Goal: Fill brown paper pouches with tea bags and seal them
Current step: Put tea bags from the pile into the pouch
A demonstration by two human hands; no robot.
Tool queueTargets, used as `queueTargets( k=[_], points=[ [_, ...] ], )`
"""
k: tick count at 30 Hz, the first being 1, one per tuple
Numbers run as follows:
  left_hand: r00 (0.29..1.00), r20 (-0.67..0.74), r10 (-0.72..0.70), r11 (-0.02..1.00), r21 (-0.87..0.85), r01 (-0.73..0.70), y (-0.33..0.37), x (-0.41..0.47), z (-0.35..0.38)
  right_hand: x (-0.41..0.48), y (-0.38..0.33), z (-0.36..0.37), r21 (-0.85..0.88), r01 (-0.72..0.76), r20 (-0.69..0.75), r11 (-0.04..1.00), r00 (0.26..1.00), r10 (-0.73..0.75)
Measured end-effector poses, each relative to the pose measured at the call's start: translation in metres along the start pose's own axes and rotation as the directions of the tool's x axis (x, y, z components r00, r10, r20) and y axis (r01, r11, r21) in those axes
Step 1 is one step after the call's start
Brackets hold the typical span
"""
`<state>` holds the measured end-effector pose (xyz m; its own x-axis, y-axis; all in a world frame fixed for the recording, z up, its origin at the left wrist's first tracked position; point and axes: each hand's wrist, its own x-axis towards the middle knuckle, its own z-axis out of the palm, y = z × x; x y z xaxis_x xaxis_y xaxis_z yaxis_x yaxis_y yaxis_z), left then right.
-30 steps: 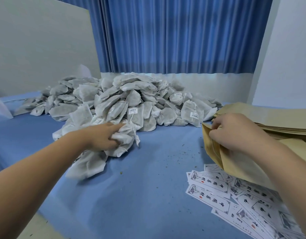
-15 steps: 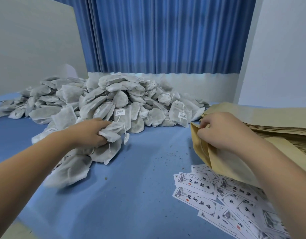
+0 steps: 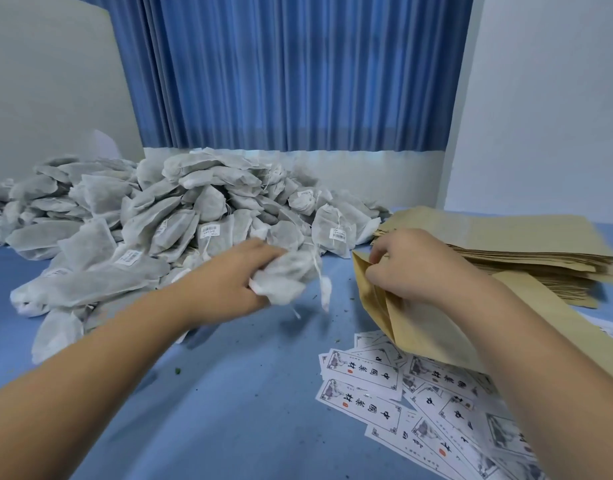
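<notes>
Going from the pile, left hand has fingers curled round a clump of tea bags just beside the pouch, whose mouth the right hand pinches open so they can drop in, spare stack right behind it

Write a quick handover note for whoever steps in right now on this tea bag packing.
Left hand grips a bunch of tea bags, between the pile and the brown pouch.
Right hand pinches that pouch at its open mouth.
Stack of empty pouches behind it; printed labels on the table in front.
Done: no sealed pouch in view. Left: bags in, seal.
</notes>
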<state>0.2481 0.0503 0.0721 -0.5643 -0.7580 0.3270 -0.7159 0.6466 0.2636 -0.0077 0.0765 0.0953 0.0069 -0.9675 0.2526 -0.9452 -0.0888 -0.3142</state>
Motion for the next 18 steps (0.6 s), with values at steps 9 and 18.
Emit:
queueTargets(
  k=[9, 18],
  points=[
    [0.791, 0.567, -0.232, 0.971, 0.091, 0.219, 0.017, 0.011, 0.016, -0.001, 0.000, 0.000, -0.047, 0.022, 0.047, 0.999, 0.999, -0.020],
    [0.907, 0.243, -0.345, 0.937, 0.036, 0.346, 0.017, 0.042, 0.031, -0.004, -0.003, 0.005, -0.095, 0.035, 0.140, 0.995, 0.990, -0.022]
  ],
)
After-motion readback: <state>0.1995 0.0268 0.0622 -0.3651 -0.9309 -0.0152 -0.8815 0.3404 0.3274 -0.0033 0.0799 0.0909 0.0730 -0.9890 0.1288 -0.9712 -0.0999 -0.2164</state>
